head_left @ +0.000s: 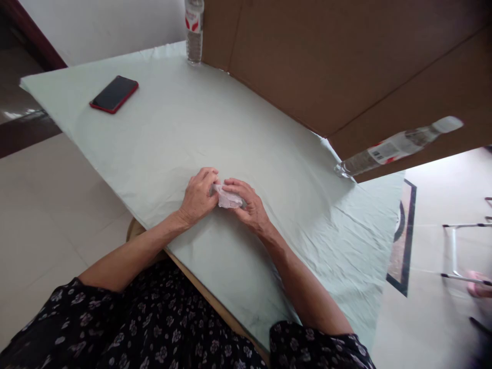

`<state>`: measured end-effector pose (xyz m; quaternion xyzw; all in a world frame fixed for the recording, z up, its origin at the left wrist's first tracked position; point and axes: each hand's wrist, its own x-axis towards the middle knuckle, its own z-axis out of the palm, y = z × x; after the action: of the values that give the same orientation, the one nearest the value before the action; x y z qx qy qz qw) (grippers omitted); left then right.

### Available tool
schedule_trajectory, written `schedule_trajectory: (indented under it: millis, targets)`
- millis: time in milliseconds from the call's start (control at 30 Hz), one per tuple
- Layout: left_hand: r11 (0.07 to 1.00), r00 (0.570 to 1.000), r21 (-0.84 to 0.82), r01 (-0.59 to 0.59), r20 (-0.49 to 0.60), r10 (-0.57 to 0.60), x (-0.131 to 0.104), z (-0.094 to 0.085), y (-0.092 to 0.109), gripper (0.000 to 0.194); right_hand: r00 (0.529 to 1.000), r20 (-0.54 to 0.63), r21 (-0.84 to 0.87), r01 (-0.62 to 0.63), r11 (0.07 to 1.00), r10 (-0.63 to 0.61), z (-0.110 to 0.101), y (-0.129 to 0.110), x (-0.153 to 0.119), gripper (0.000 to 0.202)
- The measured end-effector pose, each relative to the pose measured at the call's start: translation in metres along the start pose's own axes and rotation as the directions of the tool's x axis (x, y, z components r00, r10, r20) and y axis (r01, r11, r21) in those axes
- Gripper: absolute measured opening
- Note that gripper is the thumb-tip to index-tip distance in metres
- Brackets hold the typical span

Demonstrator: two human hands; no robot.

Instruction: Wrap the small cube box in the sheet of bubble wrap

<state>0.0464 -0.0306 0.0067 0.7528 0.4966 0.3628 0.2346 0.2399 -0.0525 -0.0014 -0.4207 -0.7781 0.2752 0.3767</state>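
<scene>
Between my two hands, just above or on the pale green cloth, is a small crumpled whitish piece [229, 198], thin and partly see-through; whether it is plastic film or tissue I cannot tell. My right hand [250, 207] grips it from the right, fingers over the top and thumb underneath. At its left end my left hand [200, 195] has its fingers curled and closed on the edge. The left fingertips are partly hidden behind the hand.
A pale green cloth [161, 133] covers the table. A black phone with a red case [114, 95] lies at the far left. Brown cardboard [307, 61] stands along the back, with one water bottle [194, 36] at its left end and another bottle [395, 148] at its right.
</scene>
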Motion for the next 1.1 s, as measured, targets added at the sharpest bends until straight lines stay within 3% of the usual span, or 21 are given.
schedule_trajectory:
  millis: [133, 233, 333, 433, 500, 633, 733, 833, 967, 1100]
  targets:
    - [0.992, 0.981, -0.071, -0.101, 0.161, 0.111, 0.002, -0.016, -0.008, 0.014, 0.994, 0.096, -0.144, 0.074, 0.987, -0.061, -0.001, 0.003, -0.009, 0.055]
    - [0.968, 0.939, -0.125, -0.215, 0.247, 0.241, -0.004, -0.028, -0.018, 0.028, 0.99, 0.111, -0.231, 0.109, 0.967, -0.085, 0.004, 0.01, -0.01, 0.047]
    - [0.96, 0.921, -0.113, -0.257, 0.272, 0.279, -0.01, -0.031, -0.024, 0.04, 0.993, 0.073, -0.23, 0.104, 0.968, -0.089, 0.007, 0.013, -0.005, 0.043]
    - [0.973, 0.95, -0.146, -0.178, 0.234, 0.209, -0.006, -0.029, -0.022, 0.035, 0.999, 0.015, -0.097, 0.053, 0.994, -0.052, 0.002, 0.009, 0.004, 0.037]
    - [0.977, 0.96, -0.207, -0.05, 0.259, 0.104, 0.002, -0.029, -0.017, 0.032, 0.997, 0.046, 0.063, -0.065, 0.996, 0.062, -0.005, 0.004, 0.01, 0.033]
    - [0.916, 0.894, -0.299, 0.267, 0.433, -0.119, 0.015, -0.032, -0.006, 0.032, 0.922, 0.199, 0.245, -0.375, 0.894, 0.332, -0.013, -0.004, 0.017, 0.037]
    - [0.872, 0.872, -0.312, 0.377, 0.437, -0.22, 0.02, -0.031, -0.003, 0.031, 0.911, 0.106, 0.251, -0.412, 0.876, 0.398, -0.007, -0.003, 0.017, 0.044]
    - [0.881, 0.888, -0.279, 0.383, 0.373, -0.268, 0.021, -0.026, -0.004, 0.03, 0.918, 0.082, 0.335, -0.392, 0.857, 0.388, 0.0, -0.002, 0.016, 0.048]
    - [0.957, 0.953, -0.167, 0.239, 0.23, -0.198, 0.021, -0.022, -0.007, 0.035, 0.92, 0.092, 0.369, -0.386, 0.846, 0.381, 0.004, -0.002, 0.015, 0.066]
    - [0.88, 0.937, -0.398, 0.257, 0.325, -0.127, 0.022, -0.023, -0.006, 0.035, 0.891, 0.042, 0.414, -0.428, 0.804, 0.452, 0.008, -0.003, 0.015, 0.06]
